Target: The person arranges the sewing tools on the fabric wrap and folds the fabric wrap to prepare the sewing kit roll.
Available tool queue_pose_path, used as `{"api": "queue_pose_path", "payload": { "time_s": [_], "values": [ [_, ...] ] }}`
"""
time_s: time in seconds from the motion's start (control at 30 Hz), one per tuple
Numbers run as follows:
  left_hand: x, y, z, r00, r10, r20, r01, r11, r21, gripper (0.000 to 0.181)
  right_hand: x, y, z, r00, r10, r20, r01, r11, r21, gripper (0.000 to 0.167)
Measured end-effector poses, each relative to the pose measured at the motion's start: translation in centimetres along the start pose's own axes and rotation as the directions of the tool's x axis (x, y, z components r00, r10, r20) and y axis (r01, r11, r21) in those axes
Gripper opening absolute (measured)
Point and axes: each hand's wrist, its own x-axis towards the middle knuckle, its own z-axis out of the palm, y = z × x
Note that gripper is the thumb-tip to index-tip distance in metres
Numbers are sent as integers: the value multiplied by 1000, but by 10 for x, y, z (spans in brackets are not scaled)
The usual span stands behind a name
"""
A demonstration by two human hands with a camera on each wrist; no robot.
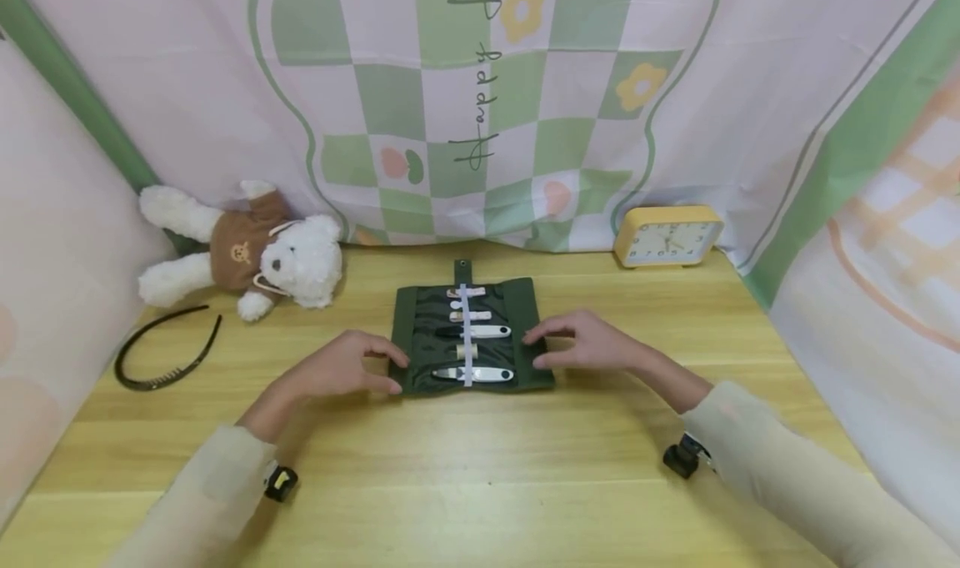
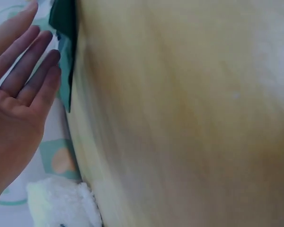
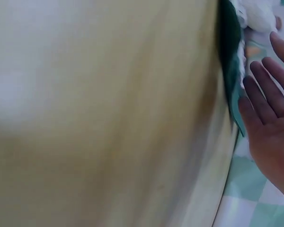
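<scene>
A dark green roll-up case lies unfolded on the table, its snap tab pointing away from me. A pale elastic band runs down its middle over several small tools. Among them are a white-handled tool with a metal tip and another white-handled tool with a dark tip; their exact kinds cannot be told. At the case's left edge is my left hand, fingers loosely bent and fingertips by the flap. My right hand is likewise at the right flap. Neither hand visibly grips it.
A white plush bear in a brown top lies at the back left, with a black headband in front of it. The yellow clock stands at the back right. A patterned curtain borders the wooden table behind.
</scene>
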Motion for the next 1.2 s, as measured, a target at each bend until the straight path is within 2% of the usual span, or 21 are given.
{"api": "queue_pose_path", "payload": {
  "time_s": [0.23,0.43,0.63,0.9,1.0,1.2],
  "values": [
    [2,1,5,999,30,23,-31,999,43,32,-8,-5,9,999,21,36,-20,1000,-17,42],
    [2,-1,7,998,29,57,-31,999,27,35,-6,-5,14,996,-14,89,20,998,-60,49],
    [5,-2,7,997,52,64,-54,998,29,35,-4,-5,17,991,-51,125,72,984,-163,51],
    [4,-1,8,994,68,89,-69,998,1,8,-7,-9,17,975,-72,210,132,950,-285,47],
    [3,-1,7,994,65,86,-64,998,-17,7,-9,-12,17,967,-93,236,168,931,-323,45],
    [1,3,5,996,36,79,-29,996,-85,11,-11,-15,12,961,-160,224,223,928,-297,26]
  ]
}}
